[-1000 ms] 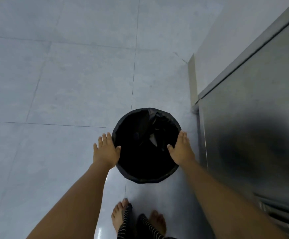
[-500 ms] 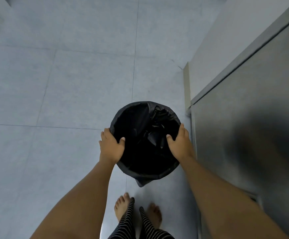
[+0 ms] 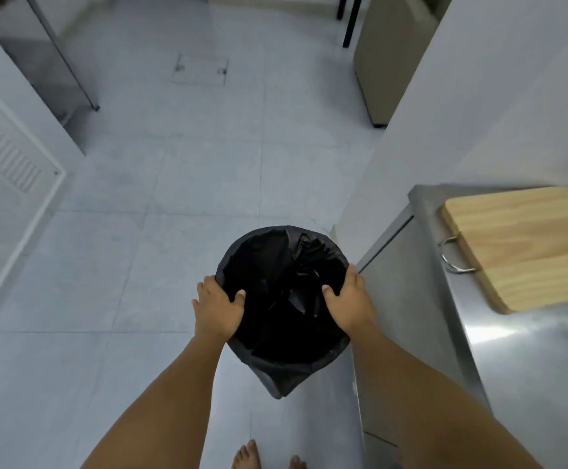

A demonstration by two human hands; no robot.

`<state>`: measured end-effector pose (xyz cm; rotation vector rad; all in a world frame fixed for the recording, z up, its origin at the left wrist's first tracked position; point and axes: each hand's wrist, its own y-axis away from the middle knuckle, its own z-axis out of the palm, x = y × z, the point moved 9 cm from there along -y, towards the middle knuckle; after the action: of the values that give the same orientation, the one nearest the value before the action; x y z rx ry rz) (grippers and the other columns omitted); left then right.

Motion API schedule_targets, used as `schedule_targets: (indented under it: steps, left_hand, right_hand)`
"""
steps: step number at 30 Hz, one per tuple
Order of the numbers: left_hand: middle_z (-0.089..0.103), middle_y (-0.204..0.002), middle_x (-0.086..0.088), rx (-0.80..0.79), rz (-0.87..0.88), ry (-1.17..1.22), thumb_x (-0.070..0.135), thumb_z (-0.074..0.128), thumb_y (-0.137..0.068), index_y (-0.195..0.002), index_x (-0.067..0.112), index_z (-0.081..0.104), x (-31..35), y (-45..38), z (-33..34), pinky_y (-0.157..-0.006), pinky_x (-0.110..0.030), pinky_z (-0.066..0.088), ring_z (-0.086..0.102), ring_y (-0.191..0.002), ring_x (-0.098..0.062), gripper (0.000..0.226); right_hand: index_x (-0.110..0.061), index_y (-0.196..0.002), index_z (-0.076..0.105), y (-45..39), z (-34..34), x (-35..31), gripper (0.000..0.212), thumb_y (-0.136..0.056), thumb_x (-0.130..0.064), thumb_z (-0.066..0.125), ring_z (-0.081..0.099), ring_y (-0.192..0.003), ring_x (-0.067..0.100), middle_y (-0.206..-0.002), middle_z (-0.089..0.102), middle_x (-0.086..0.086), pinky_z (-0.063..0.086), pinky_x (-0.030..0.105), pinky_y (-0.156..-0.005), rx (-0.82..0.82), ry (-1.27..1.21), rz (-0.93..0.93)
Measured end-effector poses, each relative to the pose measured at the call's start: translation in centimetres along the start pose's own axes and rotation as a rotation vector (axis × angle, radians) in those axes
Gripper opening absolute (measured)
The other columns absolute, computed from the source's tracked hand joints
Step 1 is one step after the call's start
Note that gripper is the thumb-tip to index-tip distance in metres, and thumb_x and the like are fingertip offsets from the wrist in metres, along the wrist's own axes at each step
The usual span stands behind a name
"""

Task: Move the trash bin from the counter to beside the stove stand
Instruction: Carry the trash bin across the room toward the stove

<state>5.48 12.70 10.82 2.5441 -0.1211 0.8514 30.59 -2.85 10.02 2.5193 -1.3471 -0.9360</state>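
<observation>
Presently catalogued: one round trash bin (image 3: 284,309), lined with a black plastic bag whose slack is folded over the rim and bunches to a loose tail at the near side. Position: held in front of the person above the tiled floor (image 3: 160,204), close against the front of the steel table (image 3: 512,350) on the right; whether its base touches the floor is hidden beneath the bin itself. Left hand (image 3: 216,308): grip clamped on the left rim, thumb hooked inside over the liner, fingers down the outer wall. Right hand (image 3: 350,306): grip clamped likewise on the right rim, thumb inside. The opposed two-sided hold likely serves to keep the open mouth level and to pin the liner so that it does not slip into the bin while carried. Contents: crumpled black plastic only, as far as the dark interior allows. Adjacent items: a wooden cutting board (image 3: 526,248) with a metal handle, lying flat at the far end of the table, well clear of the bin; a metal-legged stand (image 3: 56,59) at upper left across the floor, possibly the stove stand, though no stove shows. Bare toes visible at the lower edge. Task status, by judgement: bin is off the table and not yet set at its destination.
</observation>
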Motion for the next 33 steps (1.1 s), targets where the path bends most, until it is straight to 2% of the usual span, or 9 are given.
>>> schedule_targets:
  steps: [7,13,23,33]
  left_hand:
    - [0.044,-0.142,-0.02,0.017,0.11,-0.029,0.041,0.056,-0.092,-0.143,-0.001,0.033,6.1,-2.9,-3.8,-0.115,-0.053,0.03,0.042,-0.133,-0.039,0.07]
    - [0.044,-0.144,-0.019,0.022,0.114,-0.01,0.043,0.055,-0.092,-0.144,0.001,0.033,12.1,-8.4,-5.5,-0.118,-0.052,0.027,0.041,-0.135,-0.038,0.071]
    - [0.045,-0.139,-0.02,0.037,0.06,0.104,0.042,0.056,-0.092,-0.139,0.001,0.037,24.2,-20.0,-6.0,-0.114,-0.054,0.032,0.045,-0.13,-0.041,0.065]
    - [0.047,-0.139,-0.02,0.053,0.064,0.119,0.043,0.056,-0.092,-0.14,0.001,0.038,35.1,-36.0,-7.3,-0.114,-0.052,0.032,0.046,-0.129,-0.041,0.066]
  right_hand:
    - [-0.014,-0.157,0.002,-2.3,-6.6,-4.9,0.082,-0.096,-0.05,0.043,0.038,-0.14,0.033,-0.162,0.018,0.009,0.039,0.045,-0.107,0.06,0.042,-0.045]
    - [-0.017,-0.157,0.003,-8.3,-10.9,-8.7,0.08,-0.096,-0.052,0.041,0.043,-0.136,0.032,-0.161,0.021,0.008,0.041,0.044,-0.103,0.065,0.026,-0.055]
    - [-0.016,-0.157,0.004,-23.2,-18.2,-14.6,0.08,-0.096,-0.051,0.042,0.044,-0.136,0.034,-0.16,0.022,0.01,0.041,0.045,-0.103,0.06,0.04,-0.076]
    - [-0.016,-0.157,0.006,-40.6,-23.9,-23.4,0.079,-0.096,-0.052,0.041,0.044,-0.135,0.034,-0.16,0.024,0.009,0.042,0.043,-0.102,0.093,0.028,-0.106]
